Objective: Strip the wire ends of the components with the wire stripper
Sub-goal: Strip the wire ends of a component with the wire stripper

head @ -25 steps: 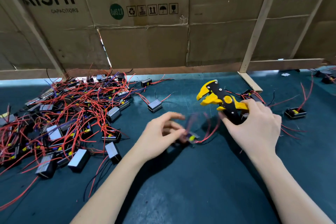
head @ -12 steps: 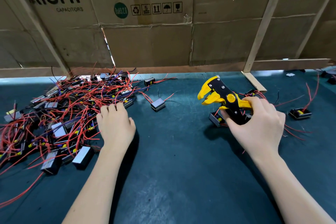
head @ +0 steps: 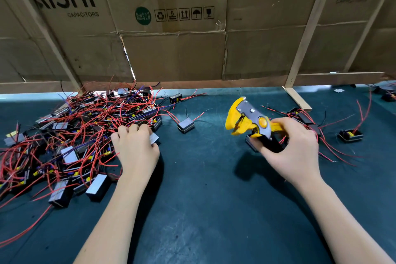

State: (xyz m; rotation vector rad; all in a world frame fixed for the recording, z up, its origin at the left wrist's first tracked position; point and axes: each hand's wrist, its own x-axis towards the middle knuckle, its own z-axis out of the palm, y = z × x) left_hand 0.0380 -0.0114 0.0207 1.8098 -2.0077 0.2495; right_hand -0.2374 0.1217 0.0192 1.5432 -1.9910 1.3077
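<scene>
From the head view, my left hand [head: 137, 148] lies knuckles-up at the near right edge of the tangled heap of small black-and-grey box components with thin red wires [head: 70, 135]. Its fingers are curled down onto one small grey-faced box component [head: 154, 138], whose pale corner shows just past my fingertips on the right. I take that as a closing hold on the box, though the fingers hide how firmly it is pinched.

My right hand [head: 293, 146] is clenched around the handles of the yellow and black wire stripper [head: 249, 121]. The tool's long axis runs up and to the left from this grip, so the yellow head with its metal plate faces towards my left hand. Its jaws look parted, with nothing between them.

The move ahead turns on that line: the box under my left grip sits well apart from the stripper head, to its left and at about the same depth on the dark green surface [head: 203, 199]. My left hand is the nearer one to it, so I judge it should carry the box rightward, wire ends leading, into the jaws.

Behind my right grip, a few components with red leads [head: 351, 135] lie loose on the surface.
</scene>
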